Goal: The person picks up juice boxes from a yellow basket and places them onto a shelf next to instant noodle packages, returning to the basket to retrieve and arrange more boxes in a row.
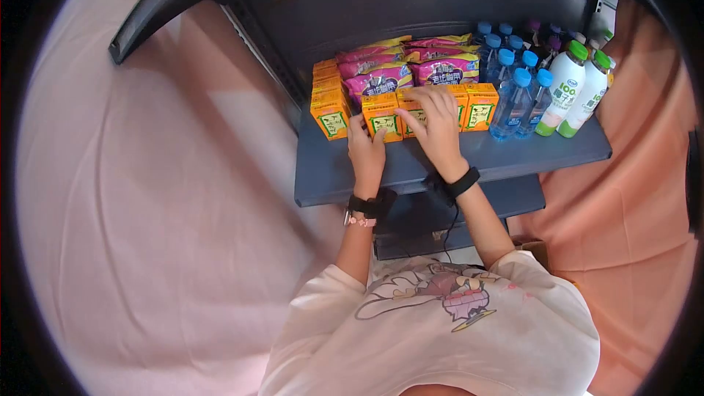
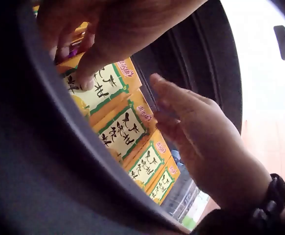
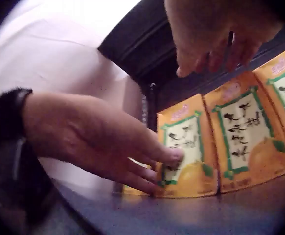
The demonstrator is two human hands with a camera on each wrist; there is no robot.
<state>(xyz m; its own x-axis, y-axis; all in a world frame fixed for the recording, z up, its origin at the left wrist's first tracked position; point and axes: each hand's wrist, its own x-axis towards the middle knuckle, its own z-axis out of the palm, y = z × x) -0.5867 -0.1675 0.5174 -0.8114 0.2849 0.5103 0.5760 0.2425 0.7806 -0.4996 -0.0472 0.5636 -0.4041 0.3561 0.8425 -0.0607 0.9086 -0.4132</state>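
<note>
A row of orange drink cartons [image 1: 480,108] stands along the front of the dark shelf [image 1: 455,158]. My left hand [image 1: 367,158] is at the row's left end. Its thumb rests on the front of the end carton [image 3: 193,147], and its other fingers reach along that carton's left side. Over the middle of the row is my right hand [image 1: 442,132], its fingers extended above the carton tops and hiding part of them. In the right wrist view this right hand [image 3: 216,34] is above the cartons with nothing in its fingers.
Another column of orange cartons [image 1: 330,114] runs back on the left. Pink snack bags [image 1: 446,71] stand behind the row. To the right are blue-capped water bottles [image 1: 511,106] and white green-capped bottles [image 1: 565,92]. A dark back panel [image 1: 411,0] rises behind; a lower shelf [image 1: 513,194] shows below.
</note>
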